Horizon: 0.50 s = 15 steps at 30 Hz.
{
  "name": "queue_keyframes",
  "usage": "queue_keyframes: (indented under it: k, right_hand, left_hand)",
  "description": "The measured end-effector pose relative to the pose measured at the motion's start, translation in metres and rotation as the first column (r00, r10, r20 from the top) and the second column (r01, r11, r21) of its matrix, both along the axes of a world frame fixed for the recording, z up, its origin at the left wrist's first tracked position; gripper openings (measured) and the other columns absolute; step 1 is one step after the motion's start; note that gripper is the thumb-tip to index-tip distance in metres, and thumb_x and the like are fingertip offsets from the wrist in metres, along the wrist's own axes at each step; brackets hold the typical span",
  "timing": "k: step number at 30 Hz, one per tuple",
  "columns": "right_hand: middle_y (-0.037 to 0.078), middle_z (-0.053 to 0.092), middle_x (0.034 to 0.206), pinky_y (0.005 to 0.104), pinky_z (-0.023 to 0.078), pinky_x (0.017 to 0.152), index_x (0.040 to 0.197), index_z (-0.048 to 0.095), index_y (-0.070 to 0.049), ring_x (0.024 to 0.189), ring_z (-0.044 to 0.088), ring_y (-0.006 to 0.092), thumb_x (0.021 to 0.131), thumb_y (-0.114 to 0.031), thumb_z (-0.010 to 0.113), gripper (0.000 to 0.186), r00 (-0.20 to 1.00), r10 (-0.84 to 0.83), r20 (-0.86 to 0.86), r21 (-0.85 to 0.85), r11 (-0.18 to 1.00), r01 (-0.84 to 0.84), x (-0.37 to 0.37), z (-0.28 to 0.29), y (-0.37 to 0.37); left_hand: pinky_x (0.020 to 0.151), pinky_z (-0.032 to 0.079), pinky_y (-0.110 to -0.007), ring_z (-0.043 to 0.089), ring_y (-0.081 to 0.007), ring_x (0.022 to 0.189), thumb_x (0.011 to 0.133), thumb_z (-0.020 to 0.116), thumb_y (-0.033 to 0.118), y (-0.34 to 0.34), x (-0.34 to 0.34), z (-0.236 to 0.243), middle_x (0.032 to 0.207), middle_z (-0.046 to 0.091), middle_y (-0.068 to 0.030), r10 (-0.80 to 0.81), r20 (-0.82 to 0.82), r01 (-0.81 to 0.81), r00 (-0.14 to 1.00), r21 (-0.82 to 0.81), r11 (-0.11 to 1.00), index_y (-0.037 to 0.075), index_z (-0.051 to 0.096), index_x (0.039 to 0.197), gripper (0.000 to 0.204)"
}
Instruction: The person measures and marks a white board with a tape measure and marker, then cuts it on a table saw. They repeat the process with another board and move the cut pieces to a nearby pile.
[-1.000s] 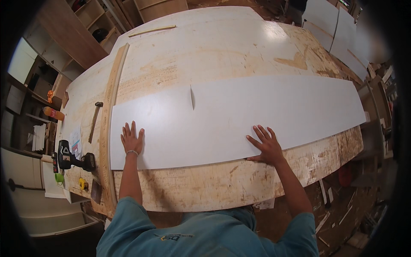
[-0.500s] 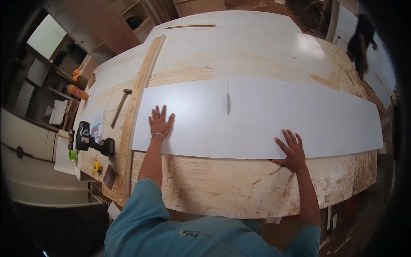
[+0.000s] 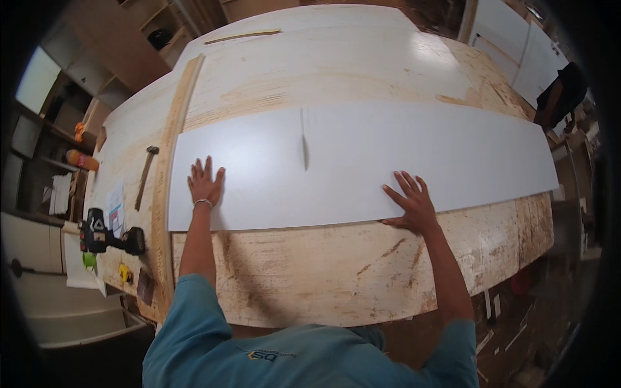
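Panel (image 3: 349, 174): flat on desk (image 3: 336, 278), left end beside strip (image 3: 160, 200) | left hand (image 3: 206, 187): fingers spread wide, lying on panel | right hand (image 3: 416, 208): fingers spread on panel, thumb at near edge | versus one second ago: panel farther from desk's near edge

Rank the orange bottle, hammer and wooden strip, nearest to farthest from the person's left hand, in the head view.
From the left hand:
1. Wooden strip: just left, along the white panel's end.
2. Hammer: left of the strip.
3. Orange bottle: farthest left, by the table's edge.
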State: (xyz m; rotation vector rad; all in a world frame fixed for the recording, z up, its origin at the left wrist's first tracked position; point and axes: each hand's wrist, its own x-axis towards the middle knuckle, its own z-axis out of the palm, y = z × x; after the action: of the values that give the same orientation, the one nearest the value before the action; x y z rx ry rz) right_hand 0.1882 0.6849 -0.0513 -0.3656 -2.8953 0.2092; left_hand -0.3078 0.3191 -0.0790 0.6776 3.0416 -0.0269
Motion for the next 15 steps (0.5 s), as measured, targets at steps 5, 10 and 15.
queue_keyframes:
  k: [5, 10, 15]
  right_hand:
    - [0.014, 0.041, 0.161, 0.0586, 0.027, 0.122, 0.148, 0.056, -0.026, 0.15, 0.035, 0.0337, 0.07, -0.062, 0.084, 0.09, 1.0, -0.019, 0.002, 0.0, 1.0, 0.019, -0.007, 0.002, 0.004]
    - [0.013, 0.041, 0.161, 0.0582, 0.027, 0.122, 0.148, 0.056, -0.027, 0.15, 0.036, 0.0334, 0.069, -0.061, 0.085, 0.091, 1.0, -0.029, 0.002, 0.013, 0.999, 0.029, -0.011, 0.002, 0.008]
    - [0.014, 0.04, 0.161, 0.058, 0.027, 0.122, 0.148, 0.056, -0.027, 0.15, 0.036, 0.0333, 0.067, -0.06, 0.087, 0.092, 0.999, -0.035, -0.002, 0.011, 0.999, 0.035, -0.019, 0.004, 0.012]
  left_hand:
    - [0.13, 0.006, -0.051, 0.006, -0.0285, 0.161, 0.102, 0.033, 0.071, 0.011, -0.001, 0.006, 0.175, 0.01, -0.0077, 0.016, 0.013, -0.016, 1.0, -0.004, 1.0, 0.03, 0.02, 0.167, 0.078]
    - [0.13, 0.006, -0.051, 0.006, -0.0286, 0.161, 0.102, 0.034, 0.071, 0.017, -0.007, 0.01, 0.175, 0.01, -0.0081, 0.013, 0.023, -0.013, 1.0, -0.004, 1.0, 0.03, 0.019, 0.167, 0.078]
    - [0.13, 0.006, -0.051, 0.006, -0.029, 0.161, 0.102, 0.033, 0.071, 0.02, -0.014, 0.008, 0.175, 0.01, -0.0085, 0.01, 0.012, -0.01, 1.0, 0.004, 1.0, 0.03, 0.019, 0.167, 0.078]
